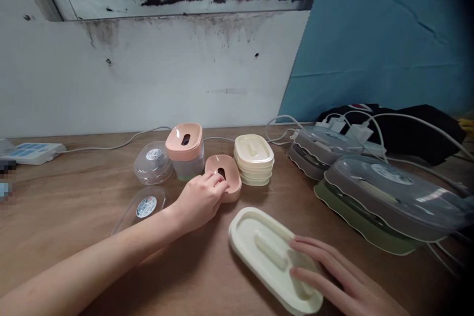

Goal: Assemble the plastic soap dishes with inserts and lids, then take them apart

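Observation:
My left hand [202, 200] reaches forward with curled fingers closed at the near-left part of a peach plastic lid [233, 185]. That lid is rounded, with a dark oblong slot, and it lies on the table. My right hand [333, 274] rests with its fingers stretched out over a long cream lid [255, 252], which has a raised oblong ridge. Just behind the left hand stands a clear cup [188, 168] topped by a matching peach lid [184, 140]. Beside it is a stack of small cream lids [254, 160].
Clear round containers with labels [153, 163] and a clear lid [146, 206] lie at the left. At the right are large clear-lidded boxes [388, 192], white cables, chargers [359, 131] and a black bag [422, 131]. A white power strip [35, 152] lies far left.

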A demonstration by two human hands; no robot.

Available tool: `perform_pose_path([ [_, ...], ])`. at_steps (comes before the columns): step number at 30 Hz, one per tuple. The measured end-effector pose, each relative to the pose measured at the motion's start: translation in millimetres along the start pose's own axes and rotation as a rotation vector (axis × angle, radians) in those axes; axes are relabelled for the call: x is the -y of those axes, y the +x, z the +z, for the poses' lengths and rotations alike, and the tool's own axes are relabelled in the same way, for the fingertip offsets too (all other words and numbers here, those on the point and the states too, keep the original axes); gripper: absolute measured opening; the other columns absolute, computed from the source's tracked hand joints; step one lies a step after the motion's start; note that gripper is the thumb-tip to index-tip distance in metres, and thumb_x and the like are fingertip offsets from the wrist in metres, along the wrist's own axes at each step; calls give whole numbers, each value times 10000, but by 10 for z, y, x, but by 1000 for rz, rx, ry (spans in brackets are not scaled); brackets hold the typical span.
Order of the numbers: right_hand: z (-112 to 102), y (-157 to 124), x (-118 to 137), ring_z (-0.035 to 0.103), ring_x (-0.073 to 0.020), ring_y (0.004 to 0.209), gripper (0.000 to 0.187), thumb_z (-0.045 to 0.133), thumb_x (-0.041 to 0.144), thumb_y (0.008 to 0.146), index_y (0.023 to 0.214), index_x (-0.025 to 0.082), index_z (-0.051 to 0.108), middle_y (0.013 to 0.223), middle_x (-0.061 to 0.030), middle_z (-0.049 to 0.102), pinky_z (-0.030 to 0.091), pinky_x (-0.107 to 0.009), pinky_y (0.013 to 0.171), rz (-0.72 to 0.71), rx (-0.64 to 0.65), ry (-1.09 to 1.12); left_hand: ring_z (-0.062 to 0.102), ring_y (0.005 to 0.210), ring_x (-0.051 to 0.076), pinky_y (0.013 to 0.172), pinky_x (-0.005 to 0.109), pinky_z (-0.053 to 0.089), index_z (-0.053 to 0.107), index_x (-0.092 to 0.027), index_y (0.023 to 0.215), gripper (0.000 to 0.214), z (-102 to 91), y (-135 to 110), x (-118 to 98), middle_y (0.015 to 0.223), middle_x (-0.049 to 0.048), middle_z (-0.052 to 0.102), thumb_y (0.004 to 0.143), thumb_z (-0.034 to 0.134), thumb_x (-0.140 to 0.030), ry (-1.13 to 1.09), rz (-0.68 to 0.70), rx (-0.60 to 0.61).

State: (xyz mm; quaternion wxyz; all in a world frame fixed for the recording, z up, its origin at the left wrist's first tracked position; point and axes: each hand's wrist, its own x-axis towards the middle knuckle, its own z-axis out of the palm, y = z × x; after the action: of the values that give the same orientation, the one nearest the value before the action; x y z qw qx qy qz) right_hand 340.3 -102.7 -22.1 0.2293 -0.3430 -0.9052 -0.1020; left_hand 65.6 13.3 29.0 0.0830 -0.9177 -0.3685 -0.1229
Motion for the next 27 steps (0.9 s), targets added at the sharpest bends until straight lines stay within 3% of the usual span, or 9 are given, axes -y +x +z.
perform_pose_path([
  [8,-18,-136,-45,517,-303,1042,336,564,341,765,1079,223,545,1090,-105,575,495,-430,765,337,-30,-242,553,907,230,694,331,496,570,-143,962,228,-3,125,-2,997,91,596,832,406,-53,124,61,42],
  [13,4,75,-135,531,-306,987,293,478,366,817,1026,175,555,1047,-138,580,491,-453,770,400,-40,-361,544,944,243,720,338,497,543,-125,1004,270,65,182,3,1048,115,577,790,411,-25,160,67,39],
  [18,57,288,-284,550,-316,936,319,441,325,834,1019,105,579,1017,-190,575,518,-429,704,430,-25,-492,465,1114,299,839,386,461,471,-109,1150,404,88,129,-41,1205,168,495,760,424,-17,215,119,-3],
  [22,108,389,-382,550,-320,935,315,445,310,839,1007,92,599,1018,-197,582,527,-403,673,441,-9,-529,398,1203,323,960,418,391,498,-99,1101,346,103,15,-80,1264,188,448,766,444,-33,224,183,-30],
  [27,171,516,-510,547,-321,949,283,445,265,843,1008,98,604,1023,-199,590,525,-381,655,490,44,-526,476,1107,311,879,409,454,506,-87,1060,345,112,-89,-122,1211,209,473,734,430,1,236,136,5],
])
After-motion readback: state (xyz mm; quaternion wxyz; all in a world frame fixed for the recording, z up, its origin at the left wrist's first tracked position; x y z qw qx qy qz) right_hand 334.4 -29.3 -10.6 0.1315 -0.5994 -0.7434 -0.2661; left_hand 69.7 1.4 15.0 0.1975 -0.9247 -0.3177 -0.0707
